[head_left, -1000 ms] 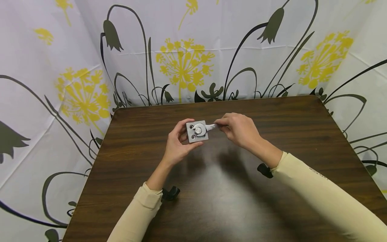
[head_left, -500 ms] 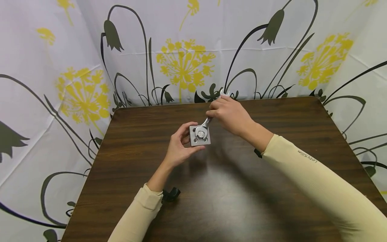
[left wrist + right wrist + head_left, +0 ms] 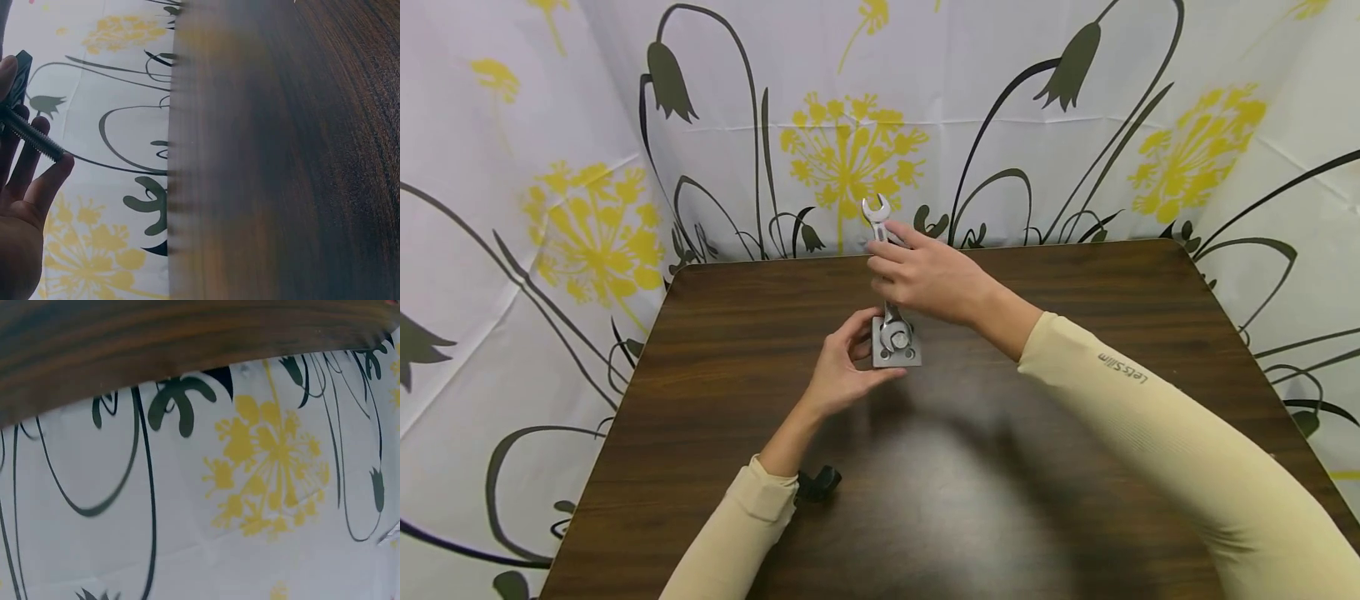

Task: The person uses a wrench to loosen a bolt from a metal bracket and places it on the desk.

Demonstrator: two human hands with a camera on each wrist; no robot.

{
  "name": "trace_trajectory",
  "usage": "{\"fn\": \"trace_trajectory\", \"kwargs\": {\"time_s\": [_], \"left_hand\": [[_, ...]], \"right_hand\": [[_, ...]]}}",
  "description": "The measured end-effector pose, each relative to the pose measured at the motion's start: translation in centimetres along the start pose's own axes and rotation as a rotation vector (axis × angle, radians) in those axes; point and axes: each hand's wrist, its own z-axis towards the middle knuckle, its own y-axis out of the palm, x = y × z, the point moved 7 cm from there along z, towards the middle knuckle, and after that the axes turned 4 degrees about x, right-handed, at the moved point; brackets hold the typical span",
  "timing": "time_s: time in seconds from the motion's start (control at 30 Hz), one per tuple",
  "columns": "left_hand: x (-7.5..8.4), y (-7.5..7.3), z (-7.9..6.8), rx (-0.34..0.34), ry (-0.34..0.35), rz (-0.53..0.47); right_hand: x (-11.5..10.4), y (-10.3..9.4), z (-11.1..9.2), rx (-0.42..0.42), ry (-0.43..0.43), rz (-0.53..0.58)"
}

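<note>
My left hand [image 3: 838,371] grips a square grey metal block [image 3: 897,361] by its edges, above the table, with holes near its corners. A bolt head [image 3: 900,339] sits in the middle of its face. One open end of a double open-ended wrench [image 3: 877,216] is fitted round that head, and its shaft points away toward the curtain. My right hand [image 3: 936,275] holds the shaft from the right side, fingers across it, the free end showing beyond. In the left wrist view the bolt's threaded shank [image 3: 39,139] sticks out behind the block, close to the left fingertips.
A brown wood-grain table [image 3: 722,400] lies under both hands. Behind its far edge hangs a white curtain [image 3: 970,75] with yellow and dark green flower prints. A black wrist mount [image 3: 820,483] shows at the left cuff.
My right hand has swung the wrench counter-clockwise round the bolt, from pointing right to pointing away. The block has shifted slightly right and toward me, still in my left hand.
</note>
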Motion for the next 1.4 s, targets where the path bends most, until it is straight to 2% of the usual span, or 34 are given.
{"fn": "trace_trajectory", "kwargs": {"time_s": [0.13, 0.23, 0.33, 0.43, 0.5, 0.6, 0.67, 0.77, 0.87, 0.97, 1.07, 1.13, 1.23, 1.4], "left_hand": [[-0.1, 0.1, 0.1, 0.003, 0.005, 0.016], [-0.1, 0.0, 0.1, 0.015, -0.011, -0.004], [0.1, -0.2, 0.1, 0.035, -0.012, -0.019], [0.9, -0.2, 0.1, 0.053, -0.006, -0.027], [0.9, -0.4, 0.2, 0.062, 0.007, -0.023], [0.8, -0.6, 0.2, 0.072, -0.003, -0.022], [0.1, -0.8, 0.3, 0.074, -0.002, -0.027], [0.3, -0.8, 0.4, 0.077, -0.011, -0.034], [1.2, -0.7, 0.6, 0.077, -0.002, -0.037], [2.3, -0.5, 0.7, 0.076, 0.013, -0.028], [2.9, -0.5, 0.7, 0.086, 0.036, -0.023], [3.0, -0.7, 0.7, 0.095, 0.046, -0.024], [3.0, -0.9, 0.7, 0.110, 0.058, -0.039], [2.9, -1.1, 0.7, 0.131, 0.074, -0.047]], "right_hand": [[-0.2, -0.6, 0.2, 0.044, -0.057, -0.065], [0.3, -1.0, -0.1, 0.064, -0.017, -0.064], [1.4, -1.5, -0.9, 0.076, 0.109, -0.012], [2.8, -1.7, -2.2, 0.061, 0.300, 0.071], [3.5, -1.8, -3.2, 0.057, 0.445, 0.155], [3.8, -1.5, -5.0, 0.001, 0.701, 0.367], [3.4, -1.0, -6.2, -0.032, 0.893, 0.579], [1.8, 0.0, -7.9, -0.075, 1.166, 0.936], [-0.8, 0.8, -8.8, -0.021, 1.402, 1.372], [-3.8, 1.0, -8.9, 0.062, 1.611, 1.754], [-6.4, 0.6, -8.1, 0.145, 1.736, 1.989], [-7.7, 0.2, -7.5, 0.195, 1.768, 2.095], [-9.3, -0.3, -6.6, 0.243, 1.789, 2.189], [-11.5, -0.9, -5.5, 0.273, 1.803, 2.263]]}}
